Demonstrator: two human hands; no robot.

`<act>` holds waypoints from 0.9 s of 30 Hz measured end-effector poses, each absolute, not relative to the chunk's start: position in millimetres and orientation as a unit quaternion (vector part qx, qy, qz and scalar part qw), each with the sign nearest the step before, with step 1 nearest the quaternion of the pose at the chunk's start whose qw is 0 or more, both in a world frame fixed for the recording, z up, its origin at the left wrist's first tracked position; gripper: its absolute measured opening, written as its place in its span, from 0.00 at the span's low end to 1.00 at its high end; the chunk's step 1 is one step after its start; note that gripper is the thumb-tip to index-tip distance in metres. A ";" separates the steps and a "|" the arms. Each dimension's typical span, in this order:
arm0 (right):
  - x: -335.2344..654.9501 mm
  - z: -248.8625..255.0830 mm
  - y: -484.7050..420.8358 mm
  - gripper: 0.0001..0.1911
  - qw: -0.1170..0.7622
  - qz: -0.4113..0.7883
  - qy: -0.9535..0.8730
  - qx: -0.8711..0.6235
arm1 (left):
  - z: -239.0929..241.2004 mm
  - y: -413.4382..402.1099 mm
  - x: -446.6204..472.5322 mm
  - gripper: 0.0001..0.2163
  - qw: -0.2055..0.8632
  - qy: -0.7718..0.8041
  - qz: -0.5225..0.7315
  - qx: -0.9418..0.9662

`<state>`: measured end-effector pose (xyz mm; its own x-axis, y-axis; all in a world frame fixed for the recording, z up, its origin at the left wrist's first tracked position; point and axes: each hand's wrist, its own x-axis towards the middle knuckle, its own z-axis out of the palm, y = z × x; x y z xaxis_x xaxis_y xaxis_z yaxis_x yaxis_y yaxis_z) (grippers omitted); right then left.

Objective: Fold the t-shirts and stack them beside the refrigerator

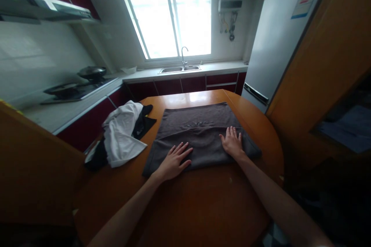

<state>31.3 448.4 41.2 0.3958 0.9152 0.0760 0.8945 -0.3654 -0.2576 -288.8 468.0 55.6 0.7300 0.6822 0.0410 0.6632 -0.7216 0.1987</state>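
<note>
A dark grey folded cloth garment (pixel 203 144) lies on the wooden table (pixel 203 204), its near part folded up over the far part. Faint raised lettering or a print shows on the far part, partly covered by the fold. My left hand (pixel 174 161) rests flat on the near left of the cloth, fingers spread. On the right side of the fold lies my right hand (pixel 232 142), palm down with fingers apart. Neither hand grips anything.
Left of the cloth, a white garment (pixel 123 133) and black garments (pixel 144 124) lie in a loose heap at the table's edge. Beyond stand a counter with a sink (pixel 179 69), a stove with pans (pixel 92 72), and a fridge (pixel 284 38) at the right.
</note>
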 end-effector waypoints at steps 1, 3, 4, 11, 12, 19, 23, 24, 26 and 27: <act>32.3 40.2 448.5 0.38 0.136 0.033 -0.548 -0.825 | 54.9 468.3 -289.2 0.27 0.087 0.362 0.059 0.926; 34.0 38.9 448.3 0.38 0.141 0.029 -0.546 -0.825 | 53.7 468.4 -289.8 0.26 0.091 0.358 0.064 0.927; 34.5 38.8 448.1 0.37 0.136 0.038 -0.545 -0.826 | 53.4 468.1 -289.9 0.26 0.093 0.356 0.066 0.927; 48.0 44.7 448.1 0.37 0.179 0.016 -0.541 -0.822 | 61.1 462.8 -289.5 0.26 0.139 0.362 0.090 0.918; 53.7 44.8 448.6 0.37 0.190 0.006 -0.532 -0.825 | 63.0 463.7 -291.0 0.26 0.153 0.363 0.104 0.913; 87.3 31.8 450.8 0.38 0.155 0.068 -0.513 -0.841 | 56.8 493.8 -322.7 0.25 0.066 0.500 0.140 0.852; 86.6 30.8 452.3 0.38 0.170 0.041 -0.505 -0.845 | 43.5 504.9 -332.9 0.27 0.024 0.549 0.083 0.831; 85.7 31.1 452.5 0.38 0.175 0.034 -0.507 -0.843 | 41.2 505.6 -333.0 0.27 0.018 0.548 0.079 0.833; 84.1 31.4 452.4 0.37 0.169 0.039 -0.517 -0.839 | 38.3 505.6 -332.2 0.27 0.013 0.547 0.076 0.834; 83.6 31.3 452.3 0.37 0.159 0.050 -0.521 -0.837 | 37.5 505.6 -331.8 0.27 0.014 0.547 0.075 0.834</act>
<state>83.6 452.3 31.3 0.4527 0.8879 0.0824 0.8560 -0.4069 -0.3189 -331.8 505.6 37.5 0.3902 0.9142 0.1096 0.9098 -0.4011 0.1065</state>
